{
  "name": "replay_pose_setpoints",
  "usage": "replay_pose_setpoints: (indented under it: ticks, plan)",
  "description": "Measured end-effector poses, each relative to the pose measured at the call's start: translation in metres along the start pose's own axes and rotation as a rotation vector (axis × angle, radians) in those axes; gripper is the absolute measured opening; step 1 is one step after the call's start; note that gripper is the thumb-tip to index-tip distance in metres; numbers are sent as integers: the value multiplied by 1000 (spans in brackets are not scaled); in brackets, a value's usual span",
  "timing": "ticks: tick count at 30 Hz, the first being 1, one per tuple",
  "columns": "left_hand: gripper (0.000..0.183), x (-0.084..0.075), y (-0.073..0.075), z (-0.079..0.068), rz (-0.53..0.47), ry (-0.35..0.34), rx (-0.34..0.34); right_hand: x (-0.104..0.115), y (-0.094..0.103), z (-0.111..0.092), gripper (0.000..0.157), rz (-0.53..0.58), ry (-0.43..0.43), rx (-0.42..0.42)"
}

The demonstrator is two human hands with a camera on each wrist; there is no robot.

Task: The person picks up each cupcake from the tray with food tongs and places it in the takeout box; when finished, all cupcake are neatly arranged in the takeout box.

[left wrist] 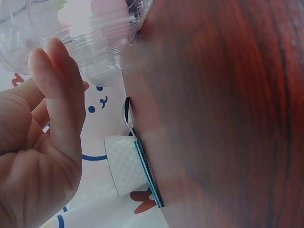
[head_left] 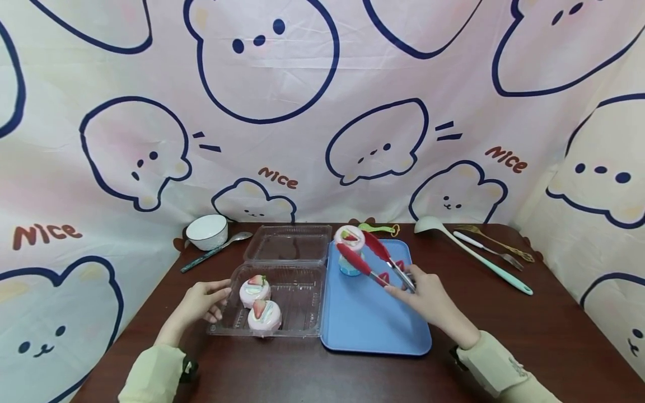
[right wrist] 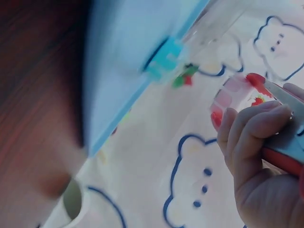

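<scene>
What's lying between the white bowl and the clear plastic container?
A spoon: the head view shows its rounded end in the gap between the bowl and the container.

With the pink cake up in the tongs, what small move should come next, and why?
I'd probably swing the tongs left, over the bare right side of the clear container: the right hand holds them with the pink cake above the blue tray, and two similar pink cakes sit in the container's left side.

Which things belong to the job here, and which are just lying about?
Job, apparently: red tongs, pink cake they hold, clear container, two cakes inside, blue tray, blue cake.

Just lying about: white bowl, spoon, green utensil, ladle, white-handled fork, gold fork.
</scene>
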State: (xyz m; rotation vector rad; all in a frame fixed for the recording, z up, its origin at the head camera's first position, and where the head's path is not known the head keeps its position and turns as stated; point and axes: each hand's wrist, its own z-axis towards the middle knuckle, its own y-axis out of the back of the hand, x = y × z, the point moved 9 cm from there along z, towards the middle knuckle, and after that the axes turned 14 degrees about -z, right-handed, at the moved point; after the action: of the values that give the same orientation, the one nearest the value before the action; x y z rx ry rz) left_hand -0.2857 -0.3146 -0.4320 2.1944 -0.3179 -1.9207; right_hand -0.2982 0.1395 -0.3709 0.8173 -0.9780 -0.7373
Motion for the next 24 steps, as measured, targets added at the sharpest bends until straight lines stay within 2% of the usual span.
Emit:
replay_pose_setpoints:
  ticks: [4, 12, 24]
  plan:
    - [48, 0, 1, 0, -3, -2, 1, 25, -13, 1, 44, 13, 61, 28]
    - [47, 1, 0, 0, -11, 4, -1, 64, -41, -1, 50, 48, 144, 132]
    - [47, 0, 0, -1, -13, 5, -9, 92, -70, -5, 52, 49, 253, 250]
